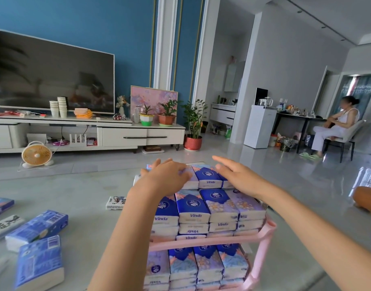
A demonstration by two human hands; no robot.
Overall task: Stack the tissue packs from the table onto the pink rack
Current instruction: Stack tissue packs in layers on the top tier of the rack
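Head view: pink rack [264, 232] sits at the near edge of the table [85, 192], both tiers packed with tissue packs [218, 203]. Left hand [165, 177] lies flat on the far-left top row, fingers spread and clasping nothing. Right hand [237, 175] is open, palm down at the far-right top row; can't tell if it touches. Loose packs [38, 227] wait along the table's left edge, well apart from the rack; a small one [115, 203] lies mid-table.

Risk, my read: the top stack rises above the rack's rail, unsupported. An uneven push on the far row could slide the soft, slick wrappers off the far edge. More layers would make it worse.
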